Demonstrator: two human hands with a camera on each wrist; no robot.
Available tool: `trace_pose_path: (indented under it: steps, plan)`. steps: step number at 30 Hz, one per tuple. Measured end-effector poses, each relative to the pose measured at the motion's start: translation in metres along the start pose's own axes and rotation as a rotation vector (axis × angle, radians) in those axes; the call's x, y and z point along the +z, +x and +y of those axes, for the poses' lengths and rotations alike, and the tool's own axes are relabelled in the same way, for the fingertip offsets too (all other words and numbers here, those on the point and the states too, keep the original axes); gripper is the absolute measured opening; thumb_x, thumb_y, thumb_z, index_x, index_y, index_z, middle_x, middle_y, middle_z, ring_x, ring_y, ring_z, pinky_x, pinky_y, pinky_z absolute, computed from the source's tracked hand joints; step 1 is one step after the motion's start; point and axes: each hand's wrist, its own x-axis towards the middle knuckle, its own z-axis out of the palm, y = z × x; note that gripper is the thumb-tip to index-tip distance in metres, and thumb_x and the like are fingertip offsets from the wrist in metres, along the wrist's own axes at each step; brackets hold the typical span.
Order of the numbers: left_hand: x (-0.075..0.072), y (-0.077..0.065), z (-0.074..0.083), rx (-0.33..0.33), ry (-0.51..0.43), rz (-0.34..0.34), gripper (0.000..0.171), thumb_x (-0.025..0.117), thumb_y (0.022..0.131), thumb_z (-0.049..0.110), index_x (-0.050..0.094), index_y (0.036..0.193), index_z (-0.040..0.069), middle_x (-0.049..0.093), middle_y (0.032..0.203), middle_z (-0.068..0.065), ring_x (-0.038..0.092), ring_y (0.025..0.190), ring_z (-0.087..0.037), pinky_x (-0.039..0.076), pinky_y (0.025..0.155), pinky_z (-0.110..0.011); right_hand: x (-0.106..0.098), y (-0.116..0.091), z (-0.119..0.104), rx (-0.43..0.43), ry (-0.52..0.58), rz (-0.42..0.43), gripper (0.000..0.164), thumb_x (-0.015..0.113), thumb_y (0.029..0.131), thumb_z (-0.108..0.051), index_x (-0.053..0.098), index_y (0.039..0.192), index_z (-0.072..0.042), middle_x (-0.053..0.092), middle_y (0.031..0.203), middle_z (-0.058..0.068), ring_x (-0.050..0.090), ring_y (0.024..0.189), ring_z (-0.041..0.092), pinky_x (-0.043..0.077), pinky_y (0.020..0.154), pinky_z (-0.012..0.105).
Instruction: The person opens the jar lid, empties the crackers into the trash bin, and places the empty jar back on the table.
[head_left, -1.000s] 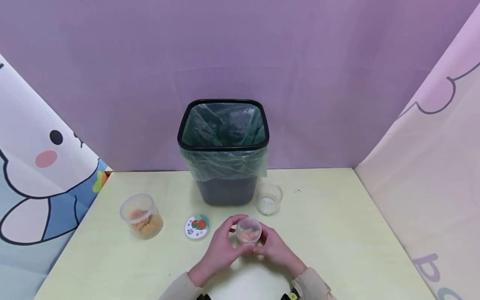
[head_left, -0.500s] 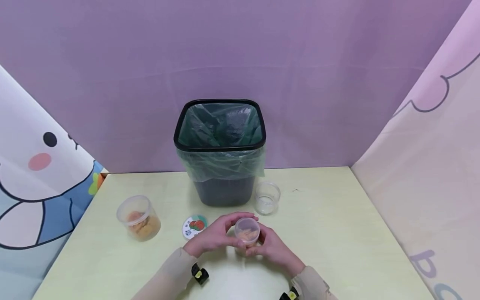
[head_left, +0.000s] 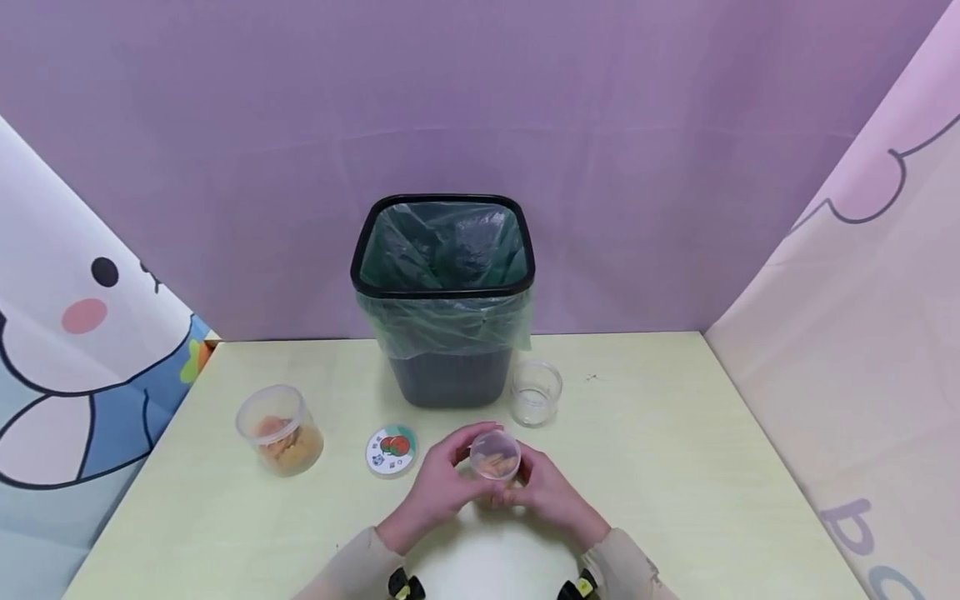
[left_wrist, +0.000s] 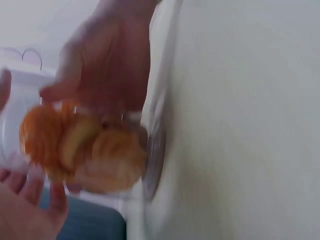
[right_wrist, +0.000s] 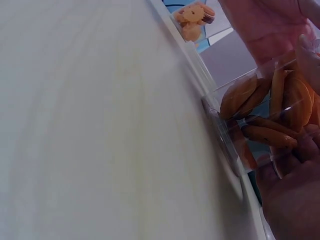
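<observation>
A small clear tub (head_left: 493, 454) of orange-brown biscuits stands upright with its mouth up, between both hands. My left hand (head_left: 441, 483) holds it from the left, thumb along the near side and fingers round the far side. From the right, my right hand (head_left: 553, 496) grips the same tub, its thumb meeting the left one at the front. In the left wrist view the biscuits (left_wrist: 85, 150) show through the wall. The right wrist view shows the tub's base (right_wrist: 227, 137) right at the table surface. A round lid (head_left: 391, 450) with tomato pictures lies left of the left hand.
A larger clear tub (head_left: 281, 429) with biscuits stands at the left. Behind the hands is a grey bin (head_left: 450, 379) with a black rim and green liner. A clear cup (head_left: 536, 393) stands beside it. Purple cloth (head_left: 600, 167) hangs at the back.
My left wrist swings out to the left half a second ago, covering part of the lid, and is now back lower. Both hands keep hold of the tub, which stays in nearly the same place.
</observation>
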Motion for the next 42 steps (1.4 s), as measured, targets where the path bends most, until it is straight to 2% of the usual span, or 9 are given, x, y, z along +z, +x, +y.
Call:
trace_pose_path:
  steps: [5, 11, 16, 19, 24, 30, 35, 38, 42]
  plan:
    - [0.013, -0.007, 0.005, -0.002, -0.019, 0.139, 0.072, 0.093, 0.067, 0.010, 0.063, 0.132, 0.014, 0.063, 0.129, 0.004, 0.056, 0.121, -0.022, 0.041, 0.104, -0.051, 0.000, -0.001, 0.001, -0.009, -0.007, 0.003, 0.061, 0.080, 0.084, -0.010, 0.054, 0.138, -0.003, 0.062, 0.127, 0.012, 0.057, 0.114, 0.018, 0.044, 0.097, 0.026]
    - [0.025, -0.010, 0.006, 0.017, -0.030, 0.267, 0.070, 0.093, 0.063, 0.000, 0.063, 0.126, 0.008, 0.063, 0.125, -0.004, 0.057, 0.118, -0.027, 0.046, 0.100, -0.052, 0.002, -0.001, 0.000, -0.008, -0.014, 0.014, 0.067, 0.081, 0.079, -0.006, 0.053, 0.140, -0.004, 0.061, 0.130, 0.012, 0.056, 0.120, 0.020, 0.041, 0.102, 0.026]
    - [0.032, -0.007, 0.009, 0.032, -0.058, 0.318, 0.069, 0.092, 0.060, -0.004, 0.061, 0.122, -0.001, 0.061, 0.120, -0.015, 0.058, 0.115, -0.037, 0.048, 0.095, -0.054, 0.004, -0.002, -0.003, 0.005, -0.021, 0.028, 0.069, 0.081, 0.076, -0.002, 0.053, 0.139, -0.005, 0.063, 0.127, 0.010, 0.059, 0.114, 0.020, 0.046, 0.098, 0.028]
    - [0.033, -0.006, 0.011, 0.029, -0.047, 0.316, 0.069, 0.093, 0.061, -0.001, 0.061, 0.122, 0.002, 0.061, 0.120, -0.012, 0.058, 0.115, -0.034, 0.049, 0.095, -0.052, 0.005, -0.003, -0.003, 0.015, -0.031, 0.041, 0.068, 0.081, 0.076, -0.003, 0.053, 0.138, -0.003, 0.064, 0.125, 0.011, 0.060, 0.112, 0.022, 0.046, 0.097, 0.029]
    - [0.030, -0.007, 0.011, 0.036, -0.036, 0.289, 0.069, 0.093, 0.066, 0.009, 0.062, 0.127, 0.014, 0.061, 0.125, -0.002, 0.057, 0.118, -0.024, 0.047, 0.098, -0.051, 0.006, -0.004, -0.004, 0.044, -0.025, 0.060, 0.069, 0.083, 0.076, -0.006, 0.053, 0.138, -0.001, 0.062, 0.129, 0.012, 0.057, 0.119, 0.026, 0.042, 0.102, 0.028]
    - [0.022, -0.007, 0.010, 0.058, -0.046, 0.277, 0.068, 0.090, 0.072, 0.013, 0.059, 0.132, 0.016, 0.062, 0.128, -0.005, 0.057, 0.118, -0.028, 0.047, 0.098, -0.050, 0.007, -0.003, -0.004, 0.029, 0.014, 0.037, 0.067, 0.084, 0.076, -0.005, 0.055, 0.136, -0.002, 0.061, 0.130, 0.013, 0.056, 0.121, 0.026, 0.039, 0.105, 0.029]
    - [0.010, -0.007, 0.002, 0.036, -0.044, 0.327, 0.067, 0.087, 0.076, 0.011, 0.057, 0.135, 0.014, 0.060, 0.134, -0.008, 0.058, 0.120, -0.031, 0.046, 0.100, -0.047, 0.006, -0.002, -0.002, 0.016, 0.002, 0.031, 0.073, 0.083, 0.078, -0.002, 0.050, 0.142, 0.000, 0.057, 0.136, 0.015, 0.056, 0.121, 0.021, 0.040, 0.103, 0.025]
    - [0.001, -0.007, -0.003, 0.037, -0.043, 0.363, 0.066, 0.086, 0.078, 0.009, 0.056, 0.136, 0.013, 0.057, 0.139, -0.009, 0.057, 0.122, -0.032, 0.046, 0.100, -0.050, 0.005, -0.001, -0.002, 0.000, -0.011, 0.018, 0.074, 0.083, 0.078, -0.004, 0.049, 0.144, -0.002, 0.054, 0.140, 0.014, 0.053, 0.126, 0.023, 0.038, 0.105, 0.024]
    - [-0.010, -0.005, -0.006, 0.016, -0.028, 0.404, 0.064, 0.085, 0.079, 0.011, 0.055, 0.136, 0.014, 0.058, 0.139, -0.004, 0.057, 0.122, -0.027, 0.044, 0.099, -0.055, 0.003, 0.001, -0.003, -0.021, -0.014, 0.003, 0.069, 0.083, 0.079, -0.009, 0.053, 0.141, -0.008, 0.056, 0.141, 0.007, 0.050, 0.131, 0.025, 0.036, 0.108, 0.025]
